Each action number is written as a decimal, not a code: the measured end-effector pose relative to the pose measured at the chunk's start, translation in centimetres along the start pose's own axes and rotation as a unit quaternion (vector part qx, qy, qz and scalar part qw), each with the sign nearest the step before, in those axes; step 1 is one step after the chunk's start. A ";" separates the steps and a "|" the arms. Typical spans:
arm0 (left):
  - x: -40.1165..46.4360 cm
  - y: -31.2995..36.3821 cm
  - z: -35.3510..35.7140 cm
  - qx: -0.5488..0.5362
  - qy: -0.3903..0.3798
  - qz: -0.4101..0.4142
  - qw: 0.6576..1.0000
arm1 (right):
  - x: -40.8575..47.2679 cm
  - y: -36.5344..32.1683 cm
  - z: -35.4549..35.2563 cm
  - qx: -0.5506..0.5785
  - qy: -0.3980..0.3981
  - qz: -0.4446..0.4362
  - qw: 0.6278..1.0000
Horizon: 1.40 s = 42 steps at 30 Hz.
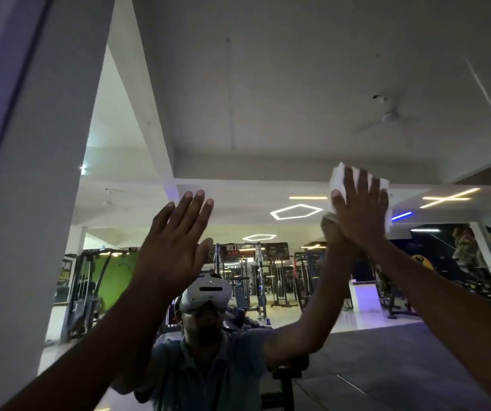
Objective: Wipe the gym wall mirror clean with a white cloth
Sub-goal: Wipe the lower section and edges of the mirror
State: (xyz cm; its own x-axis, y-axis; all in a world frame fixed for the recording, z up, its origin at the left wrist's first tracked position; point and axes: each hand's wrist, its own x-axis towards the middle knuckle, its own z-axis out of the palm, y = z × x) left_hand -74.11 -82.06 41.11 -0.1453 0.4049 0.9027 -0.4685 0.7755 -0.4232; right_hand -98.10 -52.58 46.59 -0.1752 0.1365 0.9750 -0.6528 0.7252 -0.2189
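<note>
The wall mirror (268,114) fills the view and reflects the gym and a person wearing a white headset. My right hand (359,209) is raised high at the right, fingers straight and spread, pressing a folded white cloth (339,179) flat against the glass. The cloth shows above and beside my fingers. My left hand (176,241) is raised at centre left with straight fingers and holds nothing; whether it touches the glass I cannot tell.
A white pillar or wall edge (39,203) borders the mirror on the left. In the reflection are weight machines (262,280), a green wall panel, hexagonal ceiling lights and a ceiling fan (389,117).
</note>
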 end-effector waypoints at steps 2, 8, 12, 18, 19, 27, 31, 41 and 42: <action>-0.1 0.0 0.0 0.007 -0.003 -0.001 1.000 | -0.7 -4.4 0.0 0.004 0.024 0.004 1.000; -1.6 -2.2 -2.1 -0.019 -0.003 -0.071 0.997 | -8.3 -22.5 0.3 0.059 0.006 -0.226 0.972; -5.7 -5.2 -4.0 0.036 0.005 -0.126 0.991 | -9.1 -23.0 0.0 0.067 -0.012 -0.339 0.938; -6.4 -5.4 -3.4 0.001 0.020 -0.123 0.992 | -3.6 -5.8 -0.2 0.015 0.028 -0.078 0.996; -6.5 -5.4 -3.4 0.006 0.017 -0.122 0.992 | -4.0 -4.7 -0.2 0.013 0.032 -0.023 0.999; -6.6 -5.6 -3.9 -0.015 -0.013 -0.121 0.992 | -15.7 -22.7 -0.1 0.088 -0.033 -0.222 0.971; -6.6 -2.7 -4.0 0.012 -0.041 -0.134 0.990 | -15.4 -18.8 -0.2 0.071 -0.029 -0.339 0.937; -9.1 4.8 -1.4 -0.018 -0.042 -0.070 0.997 | -18.1 -6.0 0.6 0.008 0.035 0.044 0.998; -9.1 4.7 -1.4 -0.020 -0.036 -0.071 0.997 | -19.4 -8.7 0.5 0.018 0.027 0.012 0.999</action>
State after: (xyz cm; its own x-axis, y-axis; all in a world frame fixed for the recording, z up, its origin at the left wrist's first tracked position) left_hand -73.81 -81.43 30.74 -0.1421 0.2547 0.9565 -0.4540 0.8419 -0.2917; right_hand -89.38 -61.83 29.51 -0.1515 0.1916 0.9697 -0.6745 0.6971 -0.2431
